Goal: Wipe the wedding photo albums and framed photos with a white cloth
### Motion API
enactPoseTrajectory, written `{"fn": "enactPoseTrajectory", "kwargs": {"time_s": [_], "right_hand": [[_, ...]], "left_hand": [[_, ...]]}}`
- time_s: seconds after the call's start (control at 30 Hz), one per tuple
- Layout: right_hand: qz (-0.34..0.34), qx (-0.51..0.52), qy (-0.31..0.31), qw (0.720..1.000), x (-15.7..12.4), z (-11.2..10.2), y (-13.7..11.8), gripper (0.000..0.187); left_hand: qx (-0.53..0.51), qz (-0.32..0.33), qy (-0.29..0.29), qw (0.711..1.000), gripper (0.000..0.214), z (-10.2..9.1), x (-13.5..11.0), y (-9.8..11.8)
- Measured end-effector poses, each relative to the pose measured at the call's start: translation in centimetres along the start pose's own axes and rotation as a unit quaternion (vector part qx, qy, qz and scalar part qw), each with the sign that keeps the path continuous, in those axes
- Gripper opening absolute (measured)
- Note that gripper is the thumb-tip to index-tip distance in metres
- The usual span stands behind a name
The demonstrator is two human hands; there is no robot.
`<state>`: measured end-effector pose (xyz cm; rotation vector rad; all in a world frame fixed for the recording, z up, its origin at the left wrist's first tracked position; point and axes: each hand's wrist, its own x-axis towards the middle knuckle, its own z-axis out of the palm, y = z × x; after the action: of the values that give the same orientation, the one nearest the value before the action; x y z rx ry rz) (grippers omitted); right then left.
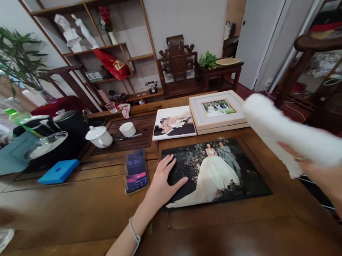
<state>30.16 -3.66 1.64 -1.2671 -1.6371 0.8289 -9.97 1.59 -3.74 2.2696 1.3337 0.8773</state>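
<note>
the left hand (164, 182) lay flat and open, fingers spread, on the left edge of the wedding photo (218, 172) at the centre of the frame, pressing it to the table (74, 215). the right hand (316, 164), at the right edge, was closed around a rolled white towel (291, 133) held in the air, clear of the photo. the towel had not yet met the photo, and the framed picture (219, 110) behind it and the phone (135, 172) beside the left hand lay untouched.

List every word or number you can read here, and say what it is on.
"03" on the shelf counter; a third figure is unclear.
Red bag: yellow print, too blurred to read.
Phone: screen blurred, unreadable.
Large photo and cloth: no text visible.
</note>
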Motion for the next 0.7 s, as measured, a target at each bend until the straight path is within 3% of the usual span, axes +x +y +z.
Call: {"fn": "enactPoseTrajectory", "kwargs": {"time_s": [0.1,0.2,0.27,0.37,0.57,0.7], "right_hand": [[-0.099,-0.128,-0.001,0.987,0.6,2.3,0.5,0.044],[-0.23,-0.294,-0.003,0.928,1.1,5.3,1.3,0.048],[-0.273,-0.359,-0.012,0.892,1.3,6.6,1.8,0.056],[-0.276,-0.399,-0.029,0.874,1.2,7.4,2.2,0.067],[-0.26,-0.405,-0.034,0.876,0.6,7.4,2.0,0.077],[-0.26,-0.402,0.006,0.878,0.6,7.2,2.2,0.075]], "left_hand": [[0.012,-0.015,-0.007,1.0,0.063,-0.1,0.0,0.4],[0.025,-0.027,-0.016,0.999,0.064,-0.3,0.0,0.8],[0.032,-0.031,-0.025,0.999,0.064,-0.4,0.0,1.0],[0.031,-0.038,-0.034,0.998,0.063,-0.5,0.1,1.2],[0.005,-0.046,-0.039,0.998,0.064,-0.2,0.1,0.9],[-0.008,-0.031,-0.031,0.999,0.06,0.0,0.0,0.7]]}}
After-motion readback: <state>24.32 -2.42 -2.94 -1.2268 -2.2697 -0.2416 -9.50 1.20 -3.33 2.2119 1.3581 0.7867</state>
